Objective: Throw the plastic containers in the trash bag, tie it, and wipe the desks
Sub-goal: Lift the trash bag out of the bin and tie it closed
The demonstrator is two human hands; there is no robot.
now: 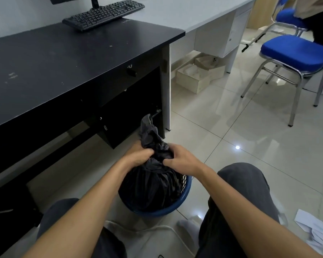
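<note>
While I crouch over the blue basket (183, 202), the tying step is in hand: my left hand (138, 155) and right hand (181, 157) both have their fingers curled round the gathered neck of the black trash bag (153, 185), pinching the bunched plastic from either side. The bag sits inside the basket on the floor, just beside the leg of the black desk (63, 58), and its loose tail (149, 131) stands up above my knuckles. No plastic containers are in sight (presumably inside the bag, which hides them). Whether a knot has formed under my hands I cannot tell.

Next, I judge, the tail must be looped and drawn tight, the two hands pulling apart without tearing the thin film. Wiping comes after. The black desk shows pale smudges, and the keyboard (103, 13) lies across its far edge onto the white desk (185, 12), so it would need lifting. I see no cloth. A blue chair (295, 51) stands to my right, and scattered papers (313, 226) lie by my right knee.
</note>
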